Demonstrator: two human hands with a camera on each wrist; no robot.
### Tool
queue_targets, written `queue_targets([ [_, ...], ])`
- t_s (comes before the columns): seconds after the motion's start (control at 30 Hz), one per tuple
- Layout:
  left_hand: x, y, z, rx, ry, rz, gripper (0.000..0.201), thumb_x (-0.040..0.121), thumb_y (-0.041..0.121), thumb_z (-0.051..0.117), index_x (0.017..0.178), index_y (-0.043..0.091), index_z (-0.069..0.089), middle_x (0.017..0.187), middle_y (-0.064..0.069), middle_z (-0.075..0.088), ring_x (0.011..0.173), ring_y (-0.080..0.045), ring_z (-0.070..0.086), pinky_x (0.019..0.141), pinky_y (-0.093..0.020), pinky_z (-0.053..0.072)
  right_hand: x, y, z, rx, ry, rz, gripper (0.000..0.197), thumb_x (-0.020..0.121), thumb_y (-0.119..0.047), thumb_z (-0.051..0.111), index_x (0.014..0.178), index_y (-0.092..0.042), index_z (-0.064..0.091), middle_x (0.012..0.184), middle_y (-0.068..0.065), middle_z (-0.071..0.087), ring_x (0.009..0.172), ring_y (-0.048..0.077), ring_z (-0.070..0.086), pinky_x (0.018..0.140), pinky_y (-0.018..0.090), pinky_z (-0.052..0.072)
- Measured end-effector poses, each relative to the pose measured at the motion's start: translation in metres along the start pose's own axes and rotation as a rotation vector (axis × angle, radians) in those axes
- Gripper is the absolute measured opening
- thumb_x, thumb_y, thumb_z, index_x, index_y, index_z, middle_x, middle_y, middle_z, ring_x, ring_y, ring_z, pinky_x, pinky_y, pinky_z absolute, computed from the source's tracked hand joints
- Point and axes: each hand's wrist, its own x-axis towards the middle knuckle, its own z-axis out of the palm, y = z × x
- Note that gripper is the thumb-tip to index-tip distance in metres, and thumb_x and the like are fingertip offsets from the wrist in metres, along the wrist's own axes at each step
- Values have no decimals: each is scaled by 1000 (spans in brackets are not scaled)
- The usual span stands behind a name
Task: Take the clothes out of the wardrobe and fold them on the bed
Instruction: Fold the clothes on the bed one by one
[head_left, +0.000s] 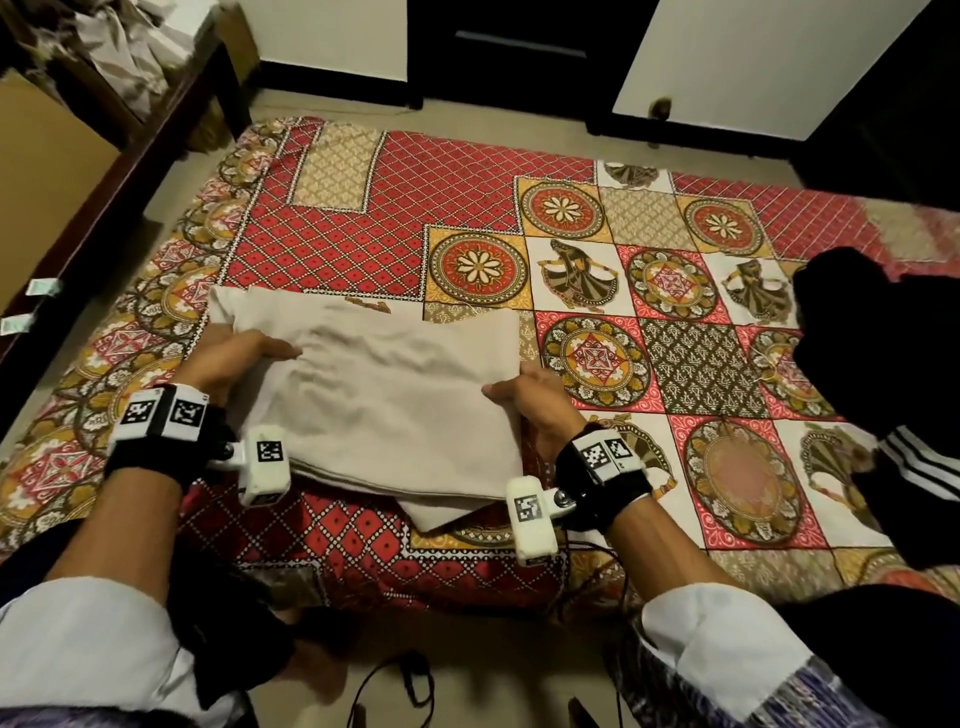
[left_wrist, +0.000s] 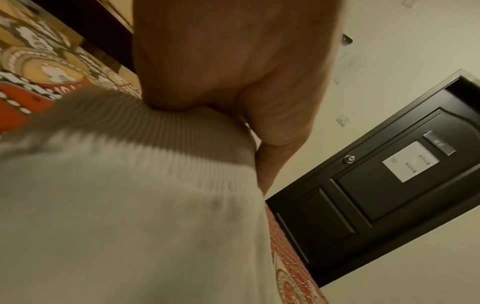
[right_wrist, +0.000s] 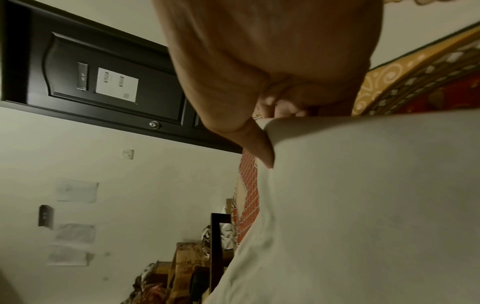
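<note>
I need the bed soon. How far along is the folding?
Done: nothing visibly finished. In hand: the beige garment, partly folded, gripped at its sides by the left hand and right hand. Left: the dark clothes heaped unfolded on the bed.

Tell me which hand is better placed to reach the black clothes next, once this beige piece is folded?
Right, probably. The black clothes lie at the bed's right side, just beyond the right hand, which grips the beige garment at its right edge. The left hand holds the far edge, across the garment.
</note>
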Motion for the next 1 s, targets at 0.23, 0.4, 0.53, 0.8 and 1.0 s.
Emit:
queue_targets([
  [0.23, -53, 38, 41, -29, -120, 64, 25, 78, 16, 82, 100, 8, 72, 87, -2, 79, 93, -29, 72, 79, -41, 58, -64, -37, -82, 42, 22, -87, 35, 89, 4, 67, 120, -11, 73, 109, 7, 79, 88, 22, 74, 67, 28, 60],
  [0.4, -105, 71, 86, 44, -301, 211, 43, 70, 25, 88, 109, 11, 74, 101, -3, 79, 100, -30, 73, 96, -51, 54, -125, -48, -165, 74, 80, -128, 35, 89, 4, 67, 122, -7, 73, 116, 13, 76, 112, 36, 71, 101, 50, 55],
  [0.53, -162, 101, 133, 89, -460, 317, 35, 81, 19, 80, 114, 13, 73, 105, -6, 78, 98, -28, 74, 94, -49, 55, -190, -51, -228, 101, 130, -150, 38, 92, 4, 64, 129, -5, 68, 126, 14, 72, 114, 35, 70, 102, 49, 53],
  [0.8, -305, 148, 248, 291, -776, 492, 33, 84, 18, 77, 116, 11, 71, 108, -9, 76, 99, -28, 72, 85, -41, 56, -344, -18, -368, 203, 314, -189, 37, 93, 2, 61, 130, -5, 67, 122, 17, 73, 105, 33, 73, 80, 37, 62],
  [1.0, -408, 155, 349, 292, -1010, 542, 32, 87, 9, 73, 119, 11, 70, 112, -3, 76, 102, -24, 74, 94, -42, 56, -449, 44, -455, 362, 472, -152, 41, 97, -2, 57, 138, -8, 62, 130, 15, 71, 113, 29, 71, 93, 39, 61],
])
